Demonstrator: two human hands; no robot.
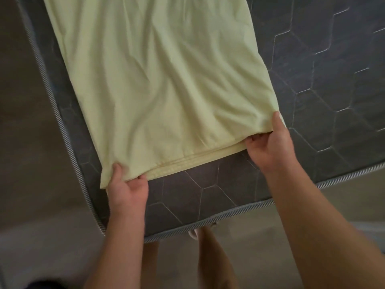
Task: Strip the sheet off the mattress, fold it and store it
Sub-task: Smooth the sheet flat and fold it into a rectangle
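Note:
A pale yellow sheet (158,84), folded into a long layered strip, lies flat on the bare dark grey mattress (325,80) with its hexagon quilting. The strip runs away from me to the top of the view. My left hand (127,188) pinches its near left corner, thumb on top and fingers underneath. At the near right corner my right hand (268,144) grips the layers the same way. Several stacked hems show along the near edge between my hands.
The mattress's striped piping edge (208,222) runs just below my hands and up the left side. Beige floor (25,126) lies to the left and at the bottom right. My legs (214,257) stand against the near edge.

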